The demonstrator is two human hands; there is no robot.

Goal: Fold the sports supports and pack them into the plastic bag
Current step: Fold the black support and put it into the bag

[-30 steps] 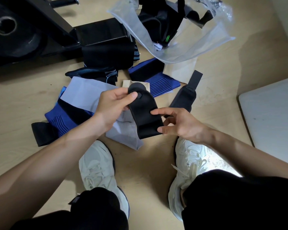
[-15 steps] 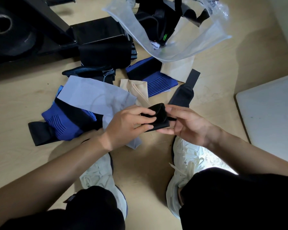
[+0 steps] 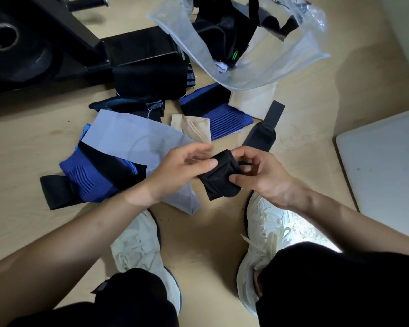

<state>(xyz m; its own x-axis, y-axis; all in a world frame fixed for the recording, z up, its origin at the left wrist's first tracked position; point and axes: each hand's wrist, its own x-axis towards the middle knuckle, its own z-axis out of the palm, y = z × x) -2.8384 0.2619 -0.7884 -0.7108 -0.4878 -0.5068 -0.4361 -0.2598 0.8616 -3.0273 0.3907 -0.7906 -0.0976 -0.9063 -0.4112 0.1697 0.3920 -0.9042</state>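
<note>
Support: black support (image 3: 219,182) is folded into a compact wad and held above the floor between both hands, well short of the plastic bag (image 3: 281,64).
Right hand (image 3: 262,175): thumb is set on the front face, fingers are curled behind; the fold is pinched.
Left hand (image 3: 182,168): thumb is laid on the left edge; fingers are loosely extended and blurred, so a pinch cannot be confirmed.
Bag: lies on the floor beyond the pile, black items already inside.
Risk 1: the fold is likely to spring open if the thumb is lifted, as the fabric looks elastic.
Risk 2: the limp bag mouth could be pushed shut by a one-handed insertion.
</note>
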